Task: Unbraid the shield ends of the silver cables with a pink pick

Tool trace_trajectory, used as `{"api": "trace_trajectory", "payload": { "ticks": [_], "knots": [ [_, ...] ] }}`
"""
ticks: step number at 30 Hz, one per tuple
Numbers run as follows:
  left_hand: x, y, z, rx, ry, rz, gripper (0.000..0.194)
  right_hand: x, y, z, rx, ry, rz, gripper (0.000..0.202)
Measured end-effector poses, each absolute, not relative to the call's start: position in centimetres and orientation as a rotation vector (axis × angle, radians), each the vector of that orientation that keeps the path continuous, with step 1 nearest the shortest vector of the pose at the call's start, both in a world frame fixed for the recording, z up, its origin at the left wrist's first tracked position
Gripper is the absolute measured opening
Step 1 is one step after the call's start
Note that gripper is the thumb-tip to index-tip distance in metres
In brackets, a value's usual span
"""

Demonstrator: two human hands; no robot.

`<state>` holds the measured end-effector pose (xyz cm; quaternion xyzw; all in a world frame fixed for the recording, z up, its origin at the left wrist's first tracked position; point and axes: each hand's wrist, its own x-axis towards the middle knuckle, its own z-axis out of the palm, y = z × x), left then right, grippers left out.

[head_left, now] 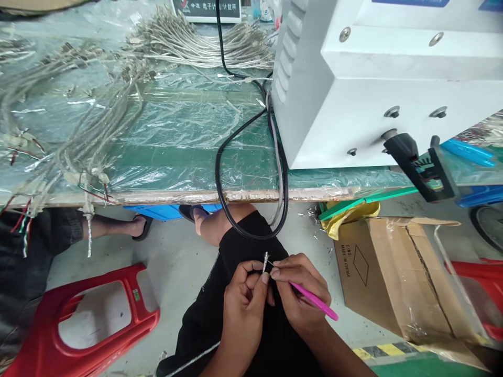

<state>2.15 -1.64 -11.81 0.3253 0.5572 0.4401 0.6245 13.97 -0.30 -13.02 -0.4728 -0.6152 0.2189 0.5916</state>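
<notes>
Cable end (pixel 265 262) between pinched left fingers (pixel 259 291), right fingers (pixel 294 274) tight around pink tool (pixel 315 301).

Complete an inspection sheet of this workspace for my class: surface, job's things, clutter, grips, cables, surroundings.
Surface: green workbench under wrinkled clear plastic film.
Job's things: braided cable; pink-handled tool, its thin tip close to the cable's end, contact unclear.
Clutter: cable bundles on the workbench; small scraps on the floor.
Grips: left grip pinches the braided cable; right grip holds the tool.
Cables: black cable looping below the workbench's front edge, grey cable beside it.
Surroundings: white machine, cardboard box, red stool, another person's leg.
</notes>
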Motion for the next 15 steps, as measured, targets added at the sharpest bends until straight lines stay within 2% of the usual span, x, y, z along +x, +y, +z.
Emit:
{"api": "trace_trajectory", "payload": {
  "ticks": [15],
  "knots": [
    [2.19,-1.68,-11.71,0.727,1.261,1.021,0.022,13.81,-0.18,-12.67,-1.108,-1.411,0.514,0.031]
  ]
}}
